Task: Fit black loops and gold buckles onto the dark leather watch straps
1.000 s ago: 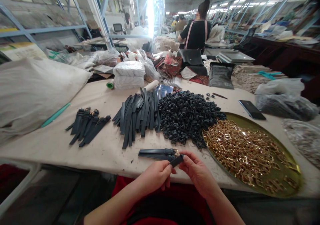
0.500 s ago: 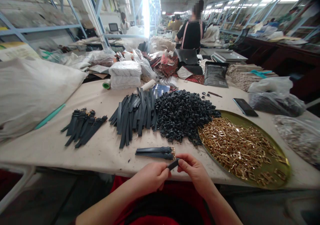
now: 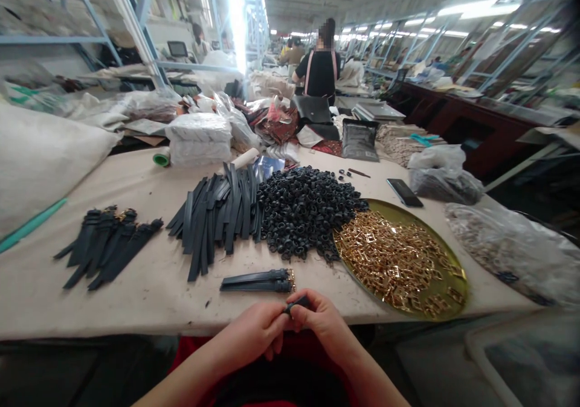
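Dark blue-grey and leather-like, a narrow folded strap (image 3: 302, 301) is held between both hands at the near edge of the cloth-covered cream bench (image 3: 154, 307). The left hand (image 3: 263, 328) is closed, its thumb and fingertips pinching one end; the right hand (image 3: 319, 313) grips the other with thumb and bent fingers. The two sets of fingertips nearly meet, and much of the strap is hidden by them.

Just beyond the hands lies a small group of dark straps with gold metal buckles (image 3: 256, 281), buckle ends to the right. Farther left, a fanned bundle of dark buckled straps (image 3: 113, 247) rests on the cloth. Behind the small group is a heap of long flat dark strips (image 3: 211, 220), touching a large mound of small dark ring-shaped loops (image 3: 308, 211). The mound reaches the rim of a round brass-coloured tray (image 3: 387, 208), which carries loose rectangular gold buckles (image 3: 394, 262). Behind the tray lies a black smartphone (image 3: 404, 192).
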Action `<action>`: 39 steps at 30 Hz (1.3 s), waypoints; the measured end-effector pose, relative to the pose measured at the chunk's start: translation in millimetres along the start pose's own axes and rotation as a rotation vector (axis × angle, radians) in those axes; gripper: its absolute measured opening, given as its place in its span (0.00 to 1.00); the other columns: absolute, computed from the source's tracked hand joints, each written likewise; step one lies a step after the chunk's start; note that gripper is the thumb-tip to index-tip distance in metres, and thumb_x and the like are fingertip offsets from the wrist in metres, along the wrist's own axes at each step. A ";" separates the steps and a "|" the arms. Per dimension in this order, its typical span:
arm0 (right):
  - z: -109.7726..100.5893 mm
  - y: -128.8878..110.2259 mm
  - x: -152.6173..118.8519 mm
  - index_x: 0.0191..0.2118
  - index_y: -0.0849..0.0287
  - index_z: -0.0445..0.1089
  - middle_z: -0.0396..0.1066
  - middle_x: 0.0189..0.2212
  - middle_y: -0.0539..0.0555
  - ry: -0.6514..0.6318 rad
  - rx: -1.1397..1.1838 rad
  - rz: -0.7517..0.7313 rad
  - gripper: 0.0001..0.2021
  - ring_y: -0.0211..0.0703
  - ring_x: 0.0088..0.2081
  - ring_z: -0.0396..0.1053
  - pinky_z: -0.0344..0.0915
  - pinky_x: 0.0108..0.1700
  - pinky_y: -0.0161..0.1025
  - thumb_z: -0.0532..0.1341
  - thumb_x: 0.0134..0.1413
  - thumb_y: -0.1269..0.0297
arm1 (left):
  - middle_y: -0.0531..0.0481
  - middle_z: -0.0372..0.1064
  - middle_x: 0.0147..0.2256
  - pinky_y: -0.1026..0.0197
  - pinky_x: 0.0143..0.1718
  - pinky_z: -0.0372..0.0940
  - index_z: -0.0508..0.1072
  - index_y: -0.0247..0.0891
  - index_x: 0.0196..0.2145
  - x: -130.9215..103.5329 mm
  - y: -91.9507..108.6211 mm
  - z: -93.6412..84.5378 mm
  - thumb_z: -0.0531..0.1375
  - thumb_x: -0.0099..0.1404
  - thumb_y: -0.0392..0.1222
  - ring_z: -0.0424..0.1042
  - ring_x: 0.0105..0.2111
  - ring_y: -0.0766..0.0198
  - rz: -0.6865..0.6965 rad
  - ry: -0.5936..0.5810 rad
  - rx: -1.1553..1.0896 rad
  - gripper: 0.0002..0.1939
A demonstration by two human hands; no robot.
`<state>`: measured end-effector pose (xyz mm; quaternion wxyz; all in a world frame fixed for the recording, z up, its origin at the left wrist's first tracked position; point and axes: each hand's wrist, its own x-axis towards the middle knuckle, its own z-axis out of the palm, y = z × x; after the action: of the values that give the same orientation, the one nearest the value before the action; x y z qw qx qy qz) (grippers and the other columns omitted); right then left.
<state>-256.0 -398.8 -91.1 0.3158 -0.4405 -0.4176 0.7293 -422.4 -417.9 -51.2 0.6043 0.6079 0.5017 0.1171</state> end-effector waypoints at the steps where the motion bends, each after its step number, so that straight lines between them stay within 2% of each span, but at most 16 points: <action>1: 0.3 1.4 0.0 0.33 0.61 0.67 0.64 0.16 0.45 0.031 -0.008 -0.016 0.14 0.32 0.21 0.60 0.56 0.28 0.32 0.64 0.41 0.57 | 0.56 0.61 0.20 0.68 0.19 0.56 0.66 0.36 0.39 -0.4 -1.7 0.3 0.44 0.63 0.47 0.60 0.17 0.70 0.005 0.012 -0.002 0.16; 5: 6.8 9.2 1.3 0.34 0.61 0.67 0.63 0.19 0.45 0.099 0.073 -0.077 0.16 0.31 0.21 0.59 0.57 0.28 0.31 0.64 0.41 0.56 | 0.53 0.65 0.24 0.64 0.27 0.60 0.54 0.38 0.55 0.5 -4.2 3.8 0.45 0.64 0.46 0.63 0.24 0.65 0.039 0.188 0.016 0.23; 7: 7.5 10.7 2.4 0.35 0.61 0.66 0.64 0.22 0.47 0.044 0.082 -0.076 0.17 0.31 0.22 0.59 0.58 0.28 0.32 0.62 0.43 0.54 | 0.48 0.68 0.31 0.62 0.34 0.60 0.51 0.37 0.57 2.0 -2.6 4.8 0.45 0.64 0.47 0.66 0.32 0.61 0.078 0.254 0.009 0.26; 9: -2.4 6.6 4.2 0.37 0.61 0.66 0.65 0.25 0.49 0.036 -0.044 -0.115 0.18 0.33 0.23 0.60 0.59 0.28 0.34 0.59 0.46 0.52 | 0.46 0.68 0.39 0.61 0.42 0.58 0.54 0.37 0.56 3.3 -1.0 2.9 0.46 0.63 0.48 0.64 0.40 0.59 0.124 0.269 0.000 0.25; 11: -25.0 -3.4 7.9 0.38 0.61 0.65 0.66 0.26 0.51 0.189 -0.351 -0.222 0.18 0.36 0.24 0.61 0.59 0.29 0.36 0.55 0.49 0.50 | 0.47 0.67 0.39 0.62 0.43 0.57 0.62 0.38 0.50 4.5 0.1 -0.7 0.47 0.63 0.49 0.63 0.41 0.60 0.147 0.284 -0.009 0.21; 13: -53.9 -15.7 14.3 0.37 0.60 0.66 0.66 0.29 0.54 0.510 -0.856 -0.343 0.15 0.41 0.30 0.63 0.58 0.33 0.38 0.54 0.51 0.54 | 0.50 0.66 0.33 0.64 0.36 0.59 0.67 0.36 0.42 6.7 1.0 -3.3 0.48 0.62 0.49 0.64 0.34 0.63 0.135 0.311 -0.030 0.17; 14: -67.4 -21.0 18.5 0.36 0.60 0.66 0.67 0.31 0.56 0.618 -1.128 -0.359 0.12 0.43 0.32 0.63 0.57 0.34 0.39 0.54 0.52 0.57 | 0.52 0.64 0.29 0.65 0.32 0.58 0.67 0.36 0.38 8.2 1.6 -3.3 0.48 0.62 0.49 0.63 0.29 0.65 0.125 0.324 -0.046 0.16; 16: -87.8 -27.7 27.7 0.33 0.61 0.66 0.67 0.31 0.57 0.720 -1.543 -0.330 0.09 0.45 0.32 0.64 0.55 0.33 0.40 0.54 0.52 0.61 | 0.56 0.58 0.22 0.67 0.24 0.55 0.65 0.35 0.33 11.2 3.0 -0.6 0.48 0.61 0.48 0.58 0.22 0.69 0.113 0.319 -0.078 0.14; 19: -100.1 -28.7 37.8 0.29 0.61 0.66 0.66 0.28 0.56 0.728 -1.755 -0.301 0.07 0.44 0.29 0.64 0.54 0.30 0.39 0.54 0.52 0.65 | 0.60 0.52 0.17 0.68 0.16 0.49 0.61 0.37 0.30 13.6 4.3 6.3 0.46 0.61 0.48 0.52 0.15 0.71 0.063 0.255 -0.137 0.12; 22: -99.2 -27.7 36.0 0.29 0.60 0.65 0.66 0.28 0.55 0.729 -1.735 -0.367 0.07 0.43 0.29 0.63 0.55 0.31 0.38 0.53 0.53 0.66 | 0.61 0.54 0.16 0.68 0.14 0.49 0.58 0.39 0.28 14.3 4.0 9.3 0.44 0.60 0.46 0.52 0.12 0.72 0.008 0.252 -0.183 0.09; 25: -87.3 -28.9 23.6 0.33 0.60 0.66 0.66 0.29 0.54 0.671 -1.612 -0.636 0.06 0.42 0.31 0.63 0.57 0.34 0.38 0.53 0.54 0.67 | 0.60 0.56 0.17 0.69 0.14 0.49 0.58 0.38 0.27 18.5 6.7 7.6 0.46 0.59 0.45 0.52 0.13 0.73 0.017 0.303 -0.230 0.09; 29: -52.7 -25.6 4.2 0.36 0.58 0.66 0.66 0.31 0.54 0.465 -1.436 -1.066 0.06 0.40 0.33 0.63 0.60 0.37 0.37 0.53 0.54 0.69 | 0.61 0.53 0.15 0.70 0.14 0.47 0.58 0.38 0.26 28.2 16.6 6.2 0.50 0.58 0.50 0.50 0.12 0.74 0.040 0.262 -0.416 0.13; 32: -27.9 -16.6 -4.1 0.38 0.56 0.66 0.67 0.31 0.53 0.376 -1.379 -1.174 0.08 0.40 0.34 0.63 0.60 0.37 0.37 0.54 0.53 0.72 | 0.61 0.51 0.14 0.70 0.14 0.44 0.58 0.37 0.23 28.4 20.4 7.7 0.54 0.55 0.47 0.48 0.13 0.75 0.033 0.192 -0.587 0.12; 35: -12.5 -7.4 -4.9 0.39 0.55 0.65 0.67 0.35 0.53 0.354 -1.110 -1.019 0.09 0.40 0.36 0.64 0.62 0.39 0.38 0.55 0.52 0.71 | 0.61 0.50 0.15 0.70 0.14 0.44 0.59 0.37 0.23 21.4 18.2 7.9 0.54 0.54 0.45 0.47 0.14 0.75 0.000 0.205 -0.667 0.10; 37: -5.6 -4.6 -3.5 0.42 0.57 0.62 0.67 0.35 0.55 0.277 -0.758 -0.713 0.10 0.39 0.34 0.65 0.64 0.37 0.39 0.54 0.53 0.66 | 0.61 0.50 0.15 0.69 0.15 0.44 0.60 0.37 0.25 16.6 15.2 5.3 0.53 0.55 0.46 0.47 0.14 0.74 -0.016 0.223 -0.616 0.10; 39: 0.3 -4.9 -2.8 0.44 0.60 0.61 0.67 0.31 0.54 0.123 -0.364 -0.346 0.14 0.37 0.29 0.65 0.64 0.33 0.38 0.51 0.55 0.58 | 0.61 0.51 0.14 0.69 0.15 0.44 0.61 0.37 0.27 14.3 11.9 1.3 0.52 0.56 0.46 0.48 0.14 0.73 -0.039 0.253 -0.454 0.09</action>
<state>-254.6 -399.0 -85.6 0.3762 -0.4558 -0.5911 0.5489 -409.2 -405.2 -48.0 0.6598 0.4275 0.5456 0.2901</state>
